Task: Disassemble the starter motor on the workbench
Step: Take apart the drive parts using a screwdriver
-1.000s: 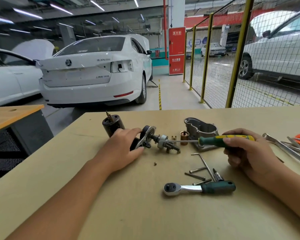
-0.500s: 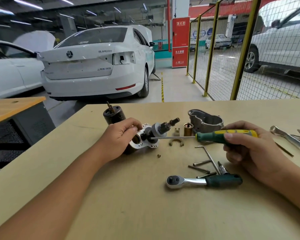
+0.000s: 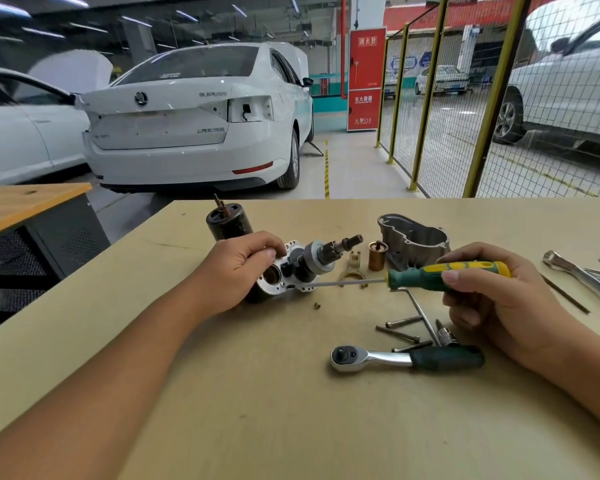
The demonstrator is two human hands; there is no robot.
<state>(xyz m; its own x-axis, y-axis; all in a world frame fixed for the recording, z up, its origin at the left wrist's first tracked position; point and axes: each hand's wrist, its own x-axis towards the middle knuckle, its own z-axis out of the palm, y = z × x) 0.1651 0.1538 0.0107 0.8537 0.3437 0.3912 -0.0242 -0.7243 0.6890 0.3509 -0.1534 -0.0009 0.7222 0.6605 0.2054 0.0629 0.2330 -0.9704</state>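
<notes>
My left hand [image 3: 238, 268] grips the starter motor's plate and pinion assembly [image 3: 309, 263] and tilts it up off the workbench [image 3: 222, 393]. My right hand [image 3: 482, 289] grips a green and yellow screwdriver [image 3: 444, 273]; its thin shaft points left and its tip touches the lower edge of the silver plate. Behind my left hand stands the dark motor cylinder [image 3: 227, 221]. The aluminium nose housing [image 3: 413, 239], a copper-coloured plunger [image 3: 376, 256] and a brass shift fork [image 3: 354, 268] lie between the assembly and my right hand.
A ratchet wrench [image 3: 406, 358] lies in front, with a hex key [image 3: 420, 311], long bolts [image 3: 397, 332] and a bit beside it. A small brass screw [image 3: 316, 305] sits near the assembly. Wrenches [image 3: 582, 275] lie at the far right. A second bench [image 3: 21, 202] stands left.
My left hand has tipped the assembly upward, so its pinion shaft now points up and right. The screwdriver tip has moved left onto the plate's lower edge.
</notes>
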